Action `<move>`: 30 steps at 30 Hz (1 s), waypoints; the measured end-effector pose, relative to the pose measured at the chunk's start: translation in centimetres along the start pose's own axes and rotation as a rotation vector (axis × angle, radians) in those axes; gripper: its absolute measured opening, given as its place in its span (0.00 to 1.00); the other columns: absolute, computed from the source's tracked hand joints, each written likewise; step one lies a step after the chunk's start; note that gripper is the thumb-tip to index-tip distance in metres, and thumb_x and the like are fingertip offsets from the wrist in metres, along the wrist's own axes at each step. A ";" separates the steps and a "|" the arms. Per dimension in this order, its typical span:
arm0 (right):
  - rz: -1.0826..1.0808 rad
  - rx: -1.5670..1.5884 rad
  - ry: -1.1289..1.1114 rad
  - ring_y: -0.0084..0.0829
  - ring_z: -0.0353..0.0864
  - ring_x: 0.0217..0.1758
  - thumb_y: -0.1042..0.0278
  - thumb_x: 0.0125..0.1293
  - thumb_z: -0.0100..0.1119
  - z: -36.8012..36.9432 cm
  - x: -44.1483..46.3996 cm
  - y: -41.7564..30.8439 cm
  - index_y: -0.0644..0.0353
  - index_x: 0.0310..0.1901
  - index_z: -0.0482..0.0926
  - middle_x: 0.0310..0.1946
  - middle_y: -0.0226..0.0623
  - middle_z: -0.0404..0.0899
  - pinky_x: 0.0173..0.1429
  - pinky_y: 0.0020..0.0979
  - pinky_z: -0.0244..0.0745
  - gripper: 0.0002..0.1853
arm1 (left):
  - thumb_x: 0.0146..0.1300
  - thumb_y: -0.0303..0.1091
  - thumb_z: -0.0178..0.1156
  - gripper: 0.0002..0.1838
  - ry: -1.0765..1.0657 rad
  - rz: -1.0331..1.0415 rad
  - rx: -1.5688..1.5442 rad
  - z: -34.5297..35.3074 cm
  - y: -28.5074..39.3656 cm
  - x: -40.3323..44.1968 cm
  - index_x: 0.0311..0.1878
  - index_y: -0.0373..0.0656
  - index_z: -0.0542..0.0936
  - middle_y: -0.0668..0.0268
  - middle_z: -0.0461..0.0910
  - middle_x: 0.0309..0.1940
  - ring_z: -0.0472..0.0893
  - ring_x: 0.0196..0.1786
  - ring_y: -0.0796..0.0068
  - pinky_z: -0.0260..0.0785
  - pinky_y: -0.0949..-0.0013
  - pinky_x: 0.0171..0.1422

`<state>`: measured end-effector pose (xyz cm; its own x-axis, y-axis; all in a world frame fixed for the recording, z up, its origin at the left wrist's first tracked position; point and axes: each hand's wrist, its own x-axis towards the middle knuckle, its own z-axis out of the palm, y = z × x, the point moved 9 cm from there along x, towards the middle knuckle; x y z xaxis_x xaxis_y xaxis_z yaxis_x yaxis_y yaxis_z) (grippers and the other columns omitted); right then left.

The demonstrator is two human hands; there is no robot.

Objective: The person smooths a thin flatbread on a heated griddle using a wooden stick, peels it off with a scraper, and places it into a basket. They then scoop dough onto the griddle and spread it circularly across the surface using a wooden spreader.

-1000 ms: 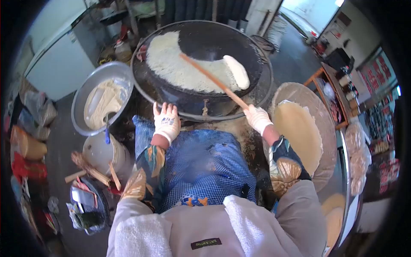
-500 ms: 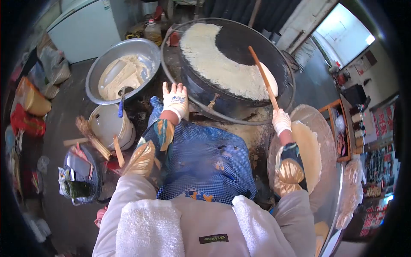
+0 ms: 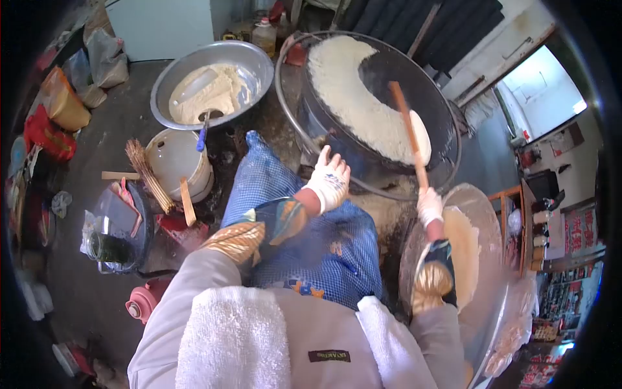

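Fingers loosely spread, the left hand (image 3: 329, 185) hangs near the metal hoop (image 3: 288, 115), holding nothing visible; the right hand (image 3: 429, 206) closes round the near end of a wooden stick (image 3: 415, 144), probably light, stiff and best gripped there. Over the griddle (image 3: 424, 81), it meets soft, sticky-looking batter (image 3: 422, 139); the thin spread layer (image 3: 350, 84) probably tears easily

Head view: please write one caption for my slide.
Gloved right hand holds a wooden stick over pale batter on a round, dark griddle.
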<state>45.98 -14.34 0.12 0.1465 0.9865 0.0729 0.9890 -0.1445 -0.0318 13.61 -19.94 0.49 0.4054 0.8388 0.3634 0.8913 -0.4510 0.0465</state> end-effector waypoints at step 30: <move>0.098 -0.104 0.039 0.59 0.81 0.43 0.47 0.73 0.43 -0.2 -0.6 4.7 0.59 0.43 0.76 0.37 0.58 0.82 0.48 0.54 0.75 0.22 | 0.67 0.37 0.47 0.25 -0.351 -0.206 0.317 0.2 -8.3 0.2 0.65 0.39 0.71 0.57 0.68 0.68 0.64 0.73 0.59 0.34 0.35 0.78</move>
<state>50.57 -15.63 0.12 0.2416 0.9637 0.1134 0.9663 -0.2497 0.0629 6.36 -16.01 0.00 0.2102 0.9768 0.0401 0.9555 -0.1966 -0.2198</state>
